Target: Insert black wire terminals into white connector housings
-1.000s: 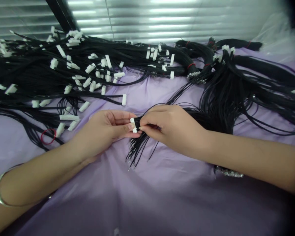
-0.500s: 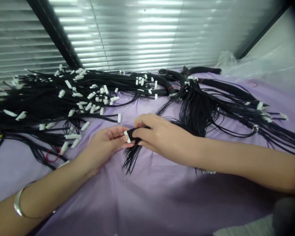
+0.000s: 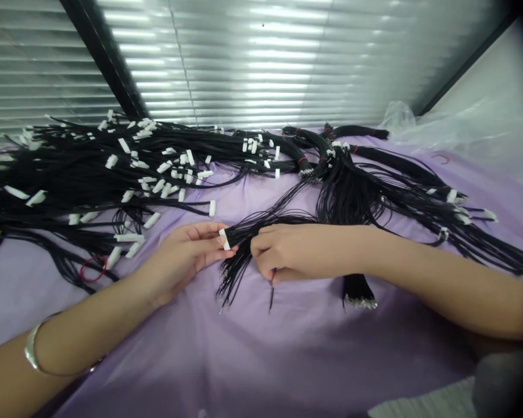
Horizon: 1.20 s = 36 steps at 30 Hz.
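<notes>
A small white connector is pinched between the thumb and fingers of my left hand. Black wires run out of its right side. My right hand is closed on a thin black wire, whose tip hangs down below the fingers. Between the hands, a fan of loose black wires with small metal tips lies on the cloth, just below the connector. More of these wires pass behind my right hand toward a thick black wire bundle.
A purple cloth covers the table. Piled on the left are black cables with white connectors. Tied wire bundles lie at the back right, near clear plastic. A red ring rests near my left forearm. Blinds stand behind.
My right hand has drawn back from the connector, to the right and slightly down, with a single wire now showing below its fingers. My left hand still holds the connector in nearly the same place.
</notes>
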Each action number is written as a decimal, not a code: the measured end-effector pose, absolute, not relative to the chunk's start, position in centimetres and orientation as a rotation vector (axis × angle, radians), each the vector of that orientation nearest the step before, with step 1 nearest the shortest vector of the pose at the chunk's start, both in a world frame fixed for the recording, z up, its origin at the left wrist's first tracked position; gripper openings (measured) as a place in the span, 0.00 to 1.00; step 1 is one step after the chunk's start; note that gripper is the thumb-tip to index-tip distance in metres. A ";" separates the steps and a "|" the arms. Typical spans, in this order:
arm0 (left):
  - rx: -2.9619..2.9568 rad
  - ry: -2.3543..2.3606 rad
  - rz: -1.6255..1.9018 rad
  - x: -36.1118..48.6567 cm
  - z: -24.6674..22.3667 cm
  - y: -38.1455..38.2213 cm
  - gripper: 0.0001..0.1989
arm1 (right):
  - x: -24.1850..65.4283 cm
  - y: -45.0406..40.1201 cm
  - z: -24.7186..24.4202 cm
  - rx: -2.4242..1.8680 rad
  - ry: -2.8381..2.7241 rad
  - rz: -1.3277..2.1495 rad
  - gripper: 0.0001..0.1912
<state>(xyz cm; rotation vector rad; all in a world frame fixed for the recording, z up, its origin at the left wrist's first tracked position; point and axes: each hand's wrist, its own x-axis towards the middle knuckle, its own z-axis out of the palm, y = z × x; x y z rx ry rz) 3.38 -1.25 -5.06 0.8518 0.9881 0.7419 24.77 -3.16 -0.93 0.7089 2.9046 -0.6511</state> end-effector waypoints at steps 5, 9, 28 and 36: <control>0.871 0.958 0.701 3.1 -5.2 -1.0 0.08 | 24.6 -2.7 -1.4 0.657 2.861 -0.766 0.03; 0.898 0.934 0.680 2.9 -5.4 -0.8 0.08 | 24.6 -2.7 -1.2 0.657 2.849 -0.888 0.05; 1.059 0.938 0.612 2.7 -6.1 -0.9 0.06 | 21.9 -2.5 -3.6 1.691 3.280 -0.442 0.05; 1.014 0.924 0.620 2.7 -6.2 -0.8 0.06 | 21.9 -2.5 -3.9 1.699 3.286 -0.536 0.05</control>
